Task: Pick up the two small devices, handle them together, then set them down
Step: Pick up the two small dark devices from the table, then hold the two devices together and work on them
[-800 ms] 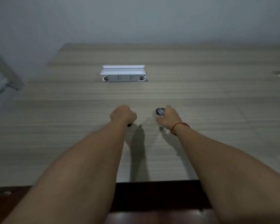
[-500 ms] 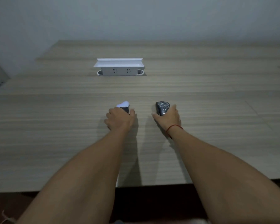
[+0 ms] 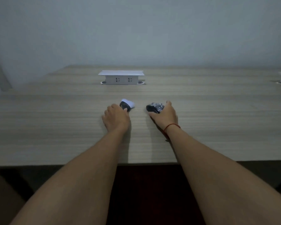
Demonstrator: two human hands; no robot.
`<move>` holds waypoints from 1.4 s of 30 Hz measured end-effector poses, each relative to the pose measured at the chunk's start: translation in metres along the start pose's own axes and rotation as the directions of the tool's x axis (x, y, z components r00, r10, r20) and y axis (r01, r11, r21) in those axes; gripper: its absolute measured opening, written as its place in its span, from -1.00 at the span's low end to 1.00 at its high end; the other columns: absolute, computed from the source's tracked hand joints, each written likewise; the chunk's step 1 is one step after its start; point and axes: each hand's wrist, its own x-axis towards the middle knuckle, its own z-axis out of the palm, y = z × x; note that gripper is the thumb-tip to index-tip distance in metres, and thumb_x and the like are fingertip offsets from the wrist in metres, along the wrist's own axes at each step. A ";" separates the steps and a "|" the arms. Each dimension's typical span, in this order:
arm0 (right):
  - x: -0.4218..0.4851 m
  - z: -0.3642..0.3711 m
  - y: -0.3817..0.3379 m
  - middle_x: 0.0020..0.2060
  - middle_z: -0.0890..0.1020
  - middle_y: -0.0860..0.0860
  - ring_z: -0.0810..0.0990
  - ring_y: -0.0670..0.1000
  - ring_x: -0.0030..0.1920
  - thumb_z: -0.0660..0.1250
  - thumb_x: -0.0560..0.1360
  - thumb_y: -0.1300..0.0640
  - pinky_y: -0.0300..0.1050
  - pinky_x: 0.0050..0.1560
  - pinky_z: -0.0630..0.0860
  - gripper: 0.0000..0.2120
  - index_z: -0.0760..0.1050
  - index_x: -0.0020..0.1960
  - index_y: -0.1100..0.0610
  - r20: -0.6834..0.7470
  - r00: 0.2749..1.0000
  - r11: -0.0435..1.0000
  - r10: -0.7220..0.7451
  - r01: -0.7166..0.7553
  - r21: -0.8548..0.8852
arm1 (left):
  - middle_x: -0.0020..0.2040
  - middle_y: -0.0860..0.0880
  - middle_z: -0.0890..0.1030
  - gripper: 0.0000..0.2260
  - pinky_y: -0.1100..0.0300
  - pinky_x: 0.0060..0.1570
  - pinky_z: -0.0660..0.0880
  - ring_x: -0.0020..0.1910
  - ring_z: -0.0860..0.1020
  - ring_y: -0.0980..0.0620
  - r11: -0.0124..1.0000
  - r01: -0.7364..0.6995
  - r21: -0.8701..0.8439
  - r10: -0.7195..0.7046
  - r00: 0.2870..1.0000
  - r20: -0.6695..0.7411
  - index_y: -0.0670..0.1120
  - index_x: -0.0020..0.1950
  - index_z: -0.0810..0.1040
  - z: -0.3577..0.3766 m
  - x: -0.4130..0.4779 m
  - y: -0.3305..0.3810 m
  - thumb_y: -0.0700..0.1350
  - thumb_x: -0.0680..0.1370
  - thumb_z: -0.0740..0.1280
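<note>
Fingers of the left hand (image 3: 116,118) curl around the white-and-black device (image 3: 127,105), and the right hand (image 3: 165,115) grips the dark device (image 3: 154,107). Both sit low on the table (image 3: 55,127), nearer the person than the socket box (image 3: 121,77). Release gently, flat, so neither rolls.

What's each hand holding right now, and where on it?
Left hand grips the near end of the white-and-black device; right hand covers the near right side of the dark device. Both look down on the table.

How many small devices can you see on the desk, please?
2. A white and black device sits at the left hand fingertips; a dark glossy device lies under the right hand. None seems hidden.
</note>
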 end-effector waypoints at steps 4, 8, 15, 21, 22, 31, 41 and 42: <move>-0.031 -0.010 -0.001 0.29 0.52 0.12 0.52 0.16 0.25 0.52 0.32 -0.04 0.00 0.24 0.44 -0.16 0.21 0.46 0.16 0.110 0.991 0.997 -0.071 0.066 0.048 | 0.19 -0.19 0.55 -0.70 -0.03 0.15 0.40 0.19 0.51 -0.20 0.989 0.016 -0.148 -0.019 1.000 -0.019 -0.21 0.16 0.47 -0.015 -0.024 -0.008 -0.01 0.58 0.26; -0.044 -0.018 -0.001 0.28 0.53 0.08 0.53 0.09 0.21 0.53 0.33 -0.04 -0.03 0.23 0.47 -0.24 0.30 0.41 0.13 0.192 0.973 0.991 -0.129 0.119 0.063 | 0.12 -0.19 0.55 -0.78 0.00 0.12 0.41 0.17 0.47 -0.17 0.939 0.022 -0.344 -0.057 0.994 -0.090 -0.21 0.07 0.52 -0.023 -0.035 -0.010 -0.07 0.56 0.31; -0.047 -0.021 0.000 0.13 0.57 0.02 0.52 -0.02 0.03 0.59 0.25 -0.02 -0.10 0.12 0.52 -0.34 0.44 0.26 0.10 0.254 0.945 0.976 -0.205 0.177 0.129 | 0.04 -0.17 0.55 -0.75 0.14 -0.01 0.41 0.00 0.49 -0.06 0.780 -0.097 -0.619 -0.002 0.987 -0.158 -0.21 0.03 0.55 -0.029 -0.040 -0.001 -0.03 0.55 0.32; -0.042 -0.017 0.003 0.00 0.61 -0.05 0.59 -0.03 -0.02 0.57 0.23 -0.12 -0.14 0.00 0.53 -0.43 0.52 0.15 0.08 0.256 0.934 0.966 -0.250 0.223 0.129 | -0.24 -0.13 0.54 -0.69 0.20 -0.22 0.30 -0.20 0.48 -0.06 0.761 -0.206 -0.615 0.113 0.976 -0.187 -0.25 -0.17 0.55 -0.042 -0.028 0.016 0.00 0.54 0.33; -0.042 -0.016 0.004 -0.02 0.63 -0.05 0.60 -0.03 -0.03 0.55 0.22 -0.17 -0.13 -0.01 0.55 -0.42 0.53 0.13 0.06 0.251 0.934 0.965 -0.253 0.227 0.129 | -0.24 -0.15 0.55 -0.69 0.19 -0.22 0.30 -0.20 0.47 -0.06 0.762 -0.225 -0.607 0.132 0.972 -0.196 -0.26 -0.17 0.54 -0.045 -0.027 0.019 0.00 0.55 0.32; -0.043 -0.014 0.005 -0.11 0.65 -0.02 0.62 0.00 -0.11 0.53 0.28 -0.12 0.01 -0.04 0.60 -0.58 0.56 0.04 0.06 0.251 0.924 0.956 -0.290 0.269 0.116 | -0.12 -0.19 0.66 -0.72 0.05 -0.11 0.55 -0.12 0.61 -0.14 0.822 -0.263 -0.505 0.199 0.964 -0.177 -0.25 -0.10 0.60 -0.033 -0.031 0.027 -0.01 0.52 0.35; -0.045 -0.013 0.006 0.00 0.62 -0.03 0.60 0.00 -0.01 0.50 0.25 -0.23 -0.05 0.03 0.57 -0.40 0.53 0.17 0.07 0.237 0.930 0.960 -0.280 0.267 0.086 | -0.10 -0.25 0.63 -0.74 0.04 -0.11 0.48 -0.08 0.58 -0.21 0.825 -0.219 -0.521 0.108 0.966 -0.235 -0.30 -0.10 0.57 -0.036 -0.034 0.007 -0.07 0.54 0.34; -0.045 -0.014 0.006 0.02 0.62 -0.03 0.59 0.00 0.00 0.50 0.25 -0.23 -0.04 0.05 0.57 -0.39 0.53 0.19 0.08 0.229 0.932 0.960 -0.279 0.268 0.082 | -0.12 -0.25 0.63 -0.73 0.07 -0.13 0.45 -0.10 0.57 -0.20 0.812 -0.230 -0.537 0.105 0.962 -0.253 -0.30 -0.11 0.57 -0.040 -0.033 0.011 -0.07 0.54 0.34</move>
